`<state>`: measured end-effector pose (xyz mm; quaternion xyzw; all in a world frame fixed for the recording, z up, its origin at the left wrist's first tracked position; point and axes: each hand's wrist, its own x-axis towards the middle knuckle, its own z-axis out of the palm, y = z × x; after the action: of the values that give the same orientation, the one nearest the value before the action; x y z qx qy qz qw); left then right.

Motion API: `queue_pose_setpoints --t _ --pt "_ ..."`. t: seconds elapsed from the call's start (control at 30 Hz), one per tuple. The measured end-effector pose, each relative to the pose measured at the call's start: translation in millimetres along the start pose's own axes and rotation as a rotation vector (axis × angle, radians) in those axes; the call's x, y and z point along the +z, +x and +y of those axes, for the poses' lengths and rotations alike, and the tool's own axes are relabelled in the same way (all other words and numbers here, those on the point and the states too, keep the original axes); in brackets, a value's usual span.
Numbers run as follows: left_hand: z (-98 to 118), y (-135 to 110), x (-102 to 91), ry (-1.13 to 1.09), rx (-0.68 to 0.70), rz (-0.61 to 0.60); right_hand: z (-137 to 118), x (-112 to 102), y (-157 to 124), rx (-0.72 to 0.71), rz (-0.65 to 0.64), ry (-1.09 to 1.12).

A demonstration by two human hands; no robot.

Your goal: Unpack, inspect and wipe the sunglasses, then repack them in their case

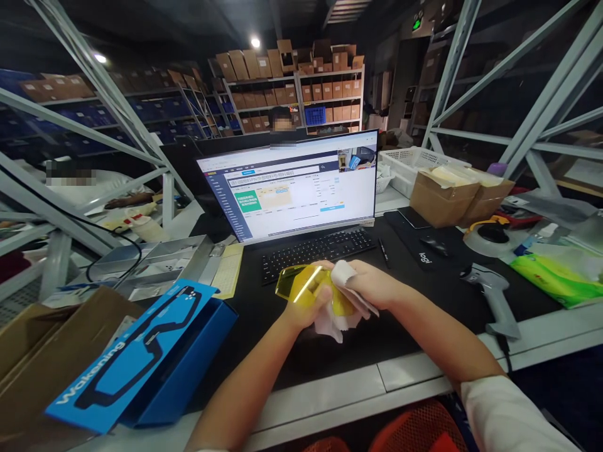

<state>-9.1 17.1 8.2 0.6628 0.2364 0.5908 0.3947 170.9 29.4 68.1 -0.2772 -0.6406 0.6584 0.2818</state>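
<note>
A clear yellow lens (288, 284), curved like one for goggles, is gripped in my left hand (311, 302), whose fingers show through it. My right hand (370, 284) is closed on a crumpled white tissue (346, 276). The tissue presses against the lens's right end and hangs down below it. Both hands are above the black desk mat, in front of the keyboard (315, 251). To the left lies an open blue box (186, 361), its lid (134, 351) printed with "Wakening" and a glasses outline.
A lit monitor (301, 182) stands behind the keyboard. Rightward are a mouse (433, 246), a tape roll (492, 237), a barcode scanner (492, 298) and a green tissue pack (558, 276). Cardboard boxes (440, 194) sit further back. A brown carton (28, 376) is at left. A person's head shows beyond the monitor.
</note>
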Motion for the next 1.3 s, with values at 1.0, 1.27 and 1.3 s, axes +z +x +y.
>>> queue_pose_setpoints --t 1.0,1.27,1.3 --pt "24 12 -23.5 0.237 -0.019 0.064 140 -259 -42 0.469 1.140 -1.298" --pt "28 13 -11.7 0.180 -0.091 0.045 167 -279 -39 0.421 1.185 -1.347" --pt "27 14 -11.2 0.178 -0.097 0.048 168 -280 -40 0.417 1.192 -1.347"
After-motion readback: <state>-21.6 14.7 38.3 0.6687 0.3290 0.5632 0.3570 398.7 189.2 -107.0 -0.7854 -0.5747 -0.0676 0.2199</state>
